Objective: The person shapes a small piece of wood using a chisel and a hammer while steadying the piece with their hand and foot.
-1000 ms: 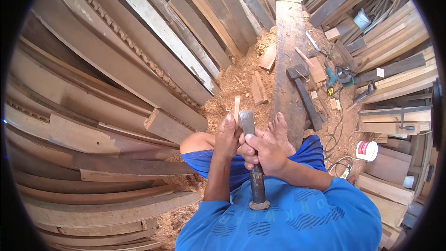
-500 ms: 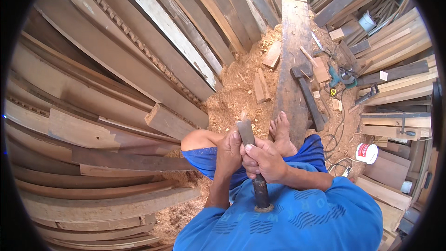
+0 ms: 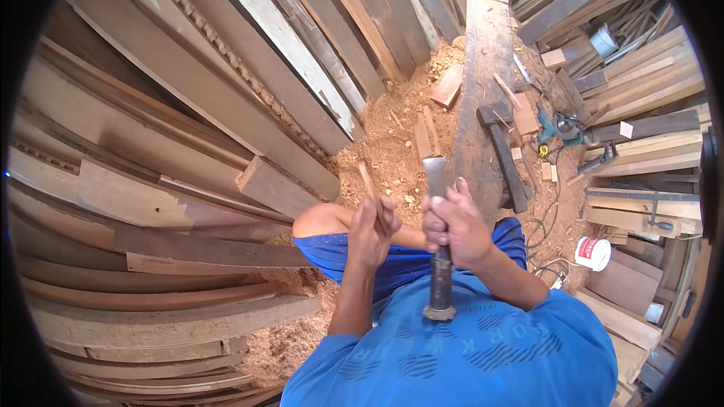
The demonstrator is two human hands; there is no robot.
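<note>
My right hand [image 3: 457,224] is closed around a wide chisel [image 3: 435,175], its grey metal blade pointing away from me. The dark handle comes out below the fist, its worn butt close to my blue shirt. To the left, my left hand [image 3: 371,231] grips a small thin wooden stick [image 3: 367,179] that sticks up past the fingers. A gap separates the two hands, which are held over my lap. Beyond them, a dark hammer-shaped mallet [image 3: 504,152] lies on a long, worn wooden plank [image 3: 484,56].
Wood shavings [image 3: 377,152] and offcuts [image 3: 448,84] cover the floor. Leaning boards [image 3: 173,98] crowd the left side. Rightward are a green power tool [image 3: 562,130] with a cable, a white bucket [image 3: 594,254], a clamp [image 3: 654,215] and stacked timber [image 3: 641,83].
My hands have moved apart. The chisel has shifted right in my right hand, off the stick, and the left hand now holds the stick alone, more to the left.
</note>
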